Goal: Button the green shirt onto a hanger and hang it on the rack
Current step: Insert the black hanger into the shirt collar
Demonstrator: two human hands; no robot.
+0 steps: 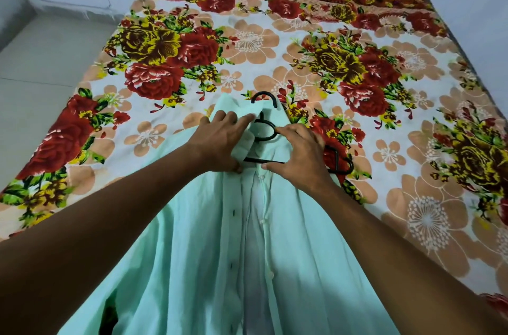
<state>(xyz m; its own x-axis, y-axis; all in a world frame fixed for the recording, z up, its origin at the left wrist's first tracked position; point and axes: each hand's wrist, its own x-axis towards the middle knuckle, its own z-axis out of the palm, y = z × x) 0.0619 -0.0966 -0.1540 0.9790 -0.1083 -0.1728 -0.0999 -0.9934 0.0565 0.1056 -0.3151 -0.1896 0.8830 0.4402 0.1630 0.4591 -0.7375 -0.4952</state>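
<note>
Green shirt flat on bed, long axis bottom-centre to collar mid-frame, front unbuttoned. Black hanger inside collar. Left hand pinching left placket; right hand pinching right edge. Equally near.

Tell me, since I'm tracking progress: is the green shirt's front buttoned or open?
Open: the green shirt plackets lie apart, buttons and buttonholes unjoined below the collar.

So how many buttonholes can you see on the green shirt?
2 on the green shirt: upper buttonhole below the left hand, lower buttonhole farther toward the hem. Others may be hidden by folds or hands.
</note>
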